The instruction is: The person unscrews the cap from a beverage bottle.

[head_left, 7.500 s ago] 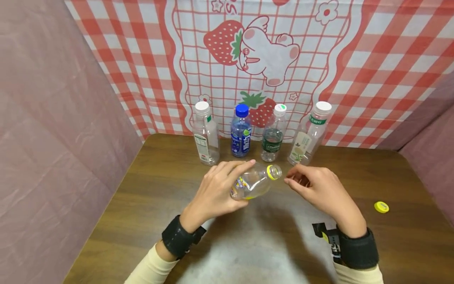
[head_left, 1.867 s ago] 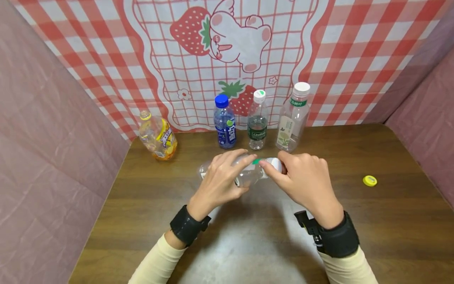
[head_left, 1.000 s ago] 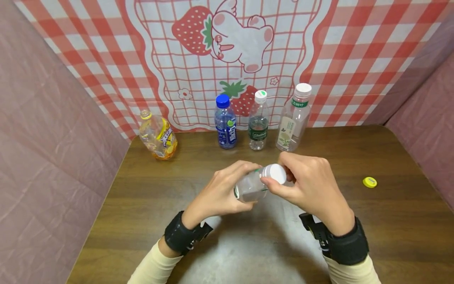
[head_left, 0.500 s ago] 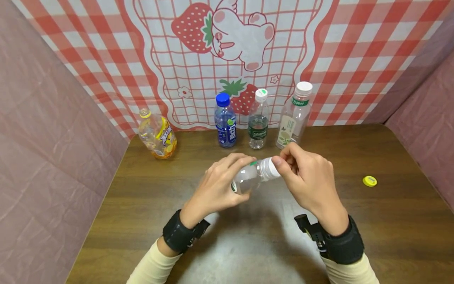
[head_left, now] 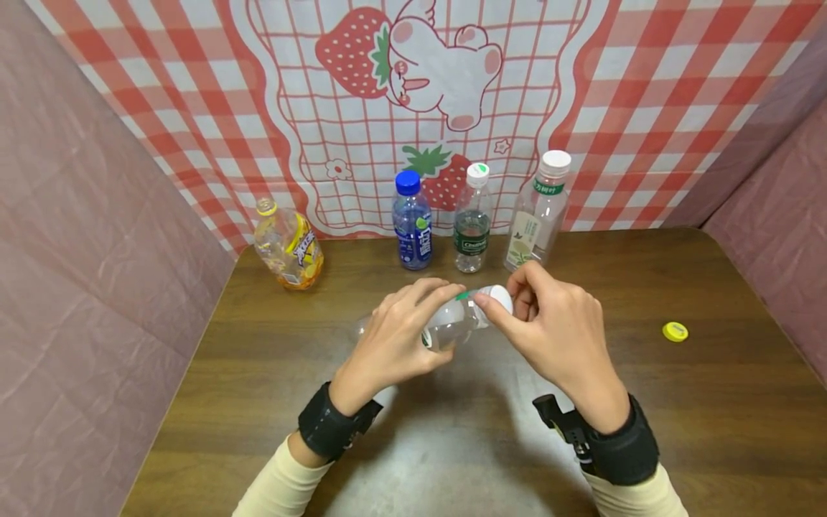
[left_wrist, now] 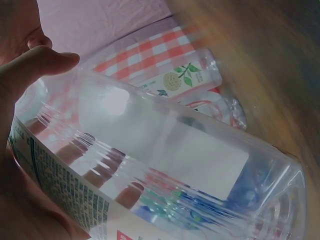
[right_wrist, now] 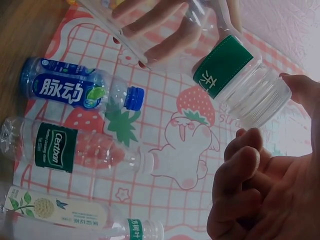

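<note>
My left hand [head_left: 400, 330] grips a clear plastic bottle [head_left: 452, 319] round its body. The bottle lies tilted, its neck towards the right, and a green neck band [right_wrist: 225, 65] shows in the right wrist view. Its label [left_wrist: 65, 185] faces the palm in the left wrist view. At the neck is a white screw cap [head_left: 501, 296]. My right hand [head_left: 558, 323] has its thumb and curled forefinger at opposite sides of this cap; the other fingers curl below it in the right wrist view.
Behind stand a blue-capped bottle [head_left: 412, 230], a green-labelled bottle [head_left: 472, 233] and a white-capped bottle with a pale label [head_left: 536, 215]. An uncapped yellow-labelled bottle [head_left: 291, 248] is at back left. A yellow cap [head_left: 675, 331] lies on the wooden table [head_left: 723, 402] at right.
The yellow-labelled bottle went from my left hand to the back left; the clear bottle from the back row is now in that hand. Lately my right fingers shift round its white cap.
</note>
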`<state>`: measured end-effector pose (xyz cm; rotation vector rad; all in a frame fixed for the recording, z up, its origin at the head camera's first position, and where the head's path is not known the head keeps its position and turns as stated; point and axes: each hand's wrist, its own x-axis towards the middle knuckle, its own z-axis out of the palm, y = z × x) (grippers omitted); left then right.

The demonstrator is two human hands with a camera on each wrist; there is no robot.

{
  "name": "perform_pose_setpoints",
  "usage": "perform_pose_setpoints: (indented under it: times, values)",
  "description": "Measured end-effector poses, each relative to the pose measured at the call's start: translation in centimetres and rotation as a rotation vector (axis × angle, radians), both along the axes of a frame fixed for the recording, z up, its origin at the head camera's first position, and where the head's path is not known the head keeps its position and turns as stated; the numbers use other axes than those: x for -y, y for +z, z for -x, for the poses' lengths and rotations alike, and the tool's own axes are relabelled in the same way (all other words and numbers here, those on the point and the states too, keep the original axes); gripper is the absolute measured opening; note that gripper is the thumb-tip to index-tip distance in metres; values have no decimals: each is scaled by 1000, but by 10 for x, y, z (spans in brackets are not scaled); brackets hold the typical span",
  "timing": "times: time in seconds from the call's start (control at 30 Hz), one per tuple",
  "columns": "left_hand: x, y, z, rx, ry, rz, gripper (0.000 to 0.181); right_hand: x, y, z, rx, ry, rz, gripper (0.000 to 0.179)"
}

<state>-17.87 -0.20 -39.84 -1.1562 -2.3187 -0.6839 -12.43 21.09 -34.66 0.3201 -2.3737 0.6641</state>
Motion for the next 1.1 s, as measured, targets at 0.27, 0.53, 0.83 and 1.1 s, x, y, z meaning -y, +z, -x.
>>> perform_pose_setpoints:
  times: [0.27, 0.53, 0.83, 1.1]
  values:
    - [0, -1, -1, 5, -9, -1, 75, -3, 1, -1, -7, 92, -12, 34]
    - [1, 0, 0, 47, -14, -14, 79, -10, 7, -2, -5, 254, -21, 37]
    - [-1, -1, 2, 74, -26, -40, 79, -16, 14, -5, 10, 328, -55, 43]
    - [-1, -3, 2, 76, -8, -55, 78, -15, 14, -7, 26, 214, -63, 71]
